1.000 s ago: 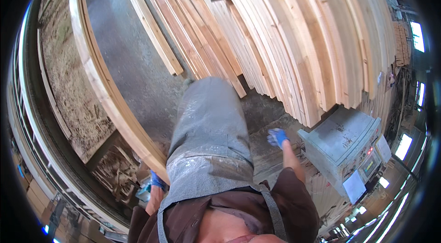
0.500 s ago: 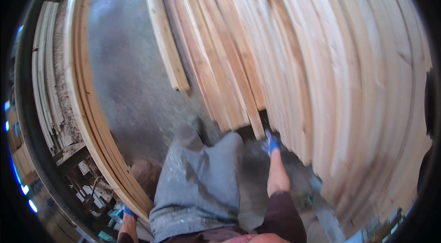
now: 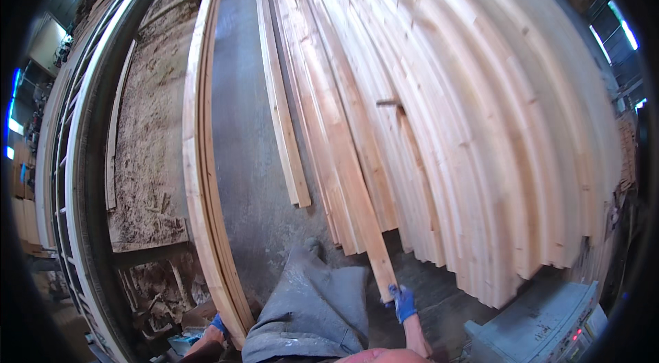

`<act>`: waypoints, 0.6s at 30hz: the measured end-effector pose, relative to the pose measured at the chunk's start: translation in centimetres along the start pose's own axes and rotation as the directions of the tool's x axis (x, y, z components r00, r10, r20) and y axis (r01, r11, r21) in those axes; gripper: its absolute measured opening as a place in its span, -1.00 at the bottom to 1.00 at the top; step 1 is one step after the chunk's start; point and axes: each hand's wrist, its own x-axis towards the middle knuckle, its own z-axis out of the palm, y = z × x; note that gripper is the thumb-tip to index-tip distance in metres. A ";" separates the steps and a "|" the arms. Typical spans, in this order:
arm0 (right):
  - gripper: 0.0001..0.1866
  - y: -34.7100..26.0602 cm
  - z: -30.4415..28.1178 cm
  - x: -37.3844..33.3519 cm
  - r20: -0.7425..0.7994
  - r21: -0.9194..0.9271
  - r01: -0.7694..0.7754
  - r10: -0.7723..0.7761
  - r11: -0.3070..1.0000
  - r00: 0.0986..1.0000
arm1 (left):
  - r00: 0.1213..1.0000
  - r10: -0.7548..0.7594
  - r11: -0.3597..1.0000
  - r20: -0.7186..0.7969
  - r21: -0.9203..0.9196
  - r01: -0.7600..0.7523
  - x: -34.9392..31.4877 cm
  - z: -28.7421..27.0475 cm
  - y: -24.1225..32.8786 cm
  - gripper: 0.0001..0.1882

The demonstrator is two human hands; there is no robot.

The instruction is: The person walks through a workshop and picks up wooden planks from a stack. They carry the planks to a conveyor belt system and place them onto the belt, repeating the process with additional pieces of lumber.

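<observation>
My right hand [image 3: 403,302] is on a board [image 3: 343,150] now, blue glove closed round its near end. Half a second back that hand was only up beside the stack, gripping nothing I could make out. The view has swung up too: far more of the long boards shows, and the pile [image 3: 494,123] runs away from my grip toward the far end of the shed.

The board I hold lies along the left edge of the pile, its near end sticking out past its neighbours, right at my fingers. Just left of it, resting on the grey floor [image 3: 240,130], is a shorter plank [image 3: 281,116], well apart from my grip. My right forearm comes straight up from the lower edge, wrist bent slightly in, thumb side toward the pile.

My left hand [image 3: 216,326] is low, down by my hip, glove against the near end of the long edge-on plank [image 3: 199,157] that curves away along the left side of the floor. I cannot tell how tightly it grips; the fingers are mostly hidden behind the wood. A second ago it sat on the same plank.

My apron [image 3: 309,308] hangs between the two hands. A grey machine [image 3: 542,329] sits just right of my right elbow.
</observation>
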 end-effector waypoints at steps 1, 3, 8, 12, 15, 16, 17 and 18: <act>-0.65 -2.8 -0.4 -4.2 0.007 -0.018 0.027 -0.027 0.999 1.000 | 1.000 0.005 1.000 0.030 -0.008 -0.005 -0.4 0.5 0.2 -0.39; -0.67 -6.4 -2.9 -10.9 -0.077 -0.130 0.203 -0.214 0.970 0.974 | 0.996 0.025 1.000 0.085 -0.016 -0.024 -1.0 1.2 0.9 -0.39; -0.74 -21.3 -16.1 -28.1 -0.272 -0.498 0.543 -0.717 0.676 0.642 | 0.987 0.043 0.998 0.157 -0.046 -0.036 -4.0 0.7 0.7 -0.40; -0.64 -33.7 -24.3 -34.1 -0.526 -0.236 0.725 -0.712 0.647 0.465 | 0.974 0.072 0.997 0.214 -0.027 -0.068 -4.4 0.3 0.4 -0.41; -0.74 -40.8 -26.4 -31.7 -0.529 -0.466 0.540 -0.710 0.701 0.465 | 0.967 0.101 0.994 0.235 -0.071 -0.087 -4.4 1.3 -1.2 -0.42; -0.72 -41.5 -28.1 -29.5 -0.555 -0.407 0.519 -0.655 0.752 0.513 | 0.966 0.099 0.993 0.237 -0.083 -0.081 -4.3 1.5 -2.0 -0.42; -0.69 -41.2 -29.9 -26.9 -0.581 -0.346 0.502 -0.601 0.792 0.548 | 0.964 0.102 0.992 0.244 -0.097 -0.081 -4.2 2.0 -2.6 -0.43; -0.67 -40.4 -31.8 -24.8 -0.603 -0.341 0.450 -0.559 0.826 0.569 | 0.962 0.098 0.991 0.255 -0.114 -0.070 -3.8 2.4 -3.1 -0.43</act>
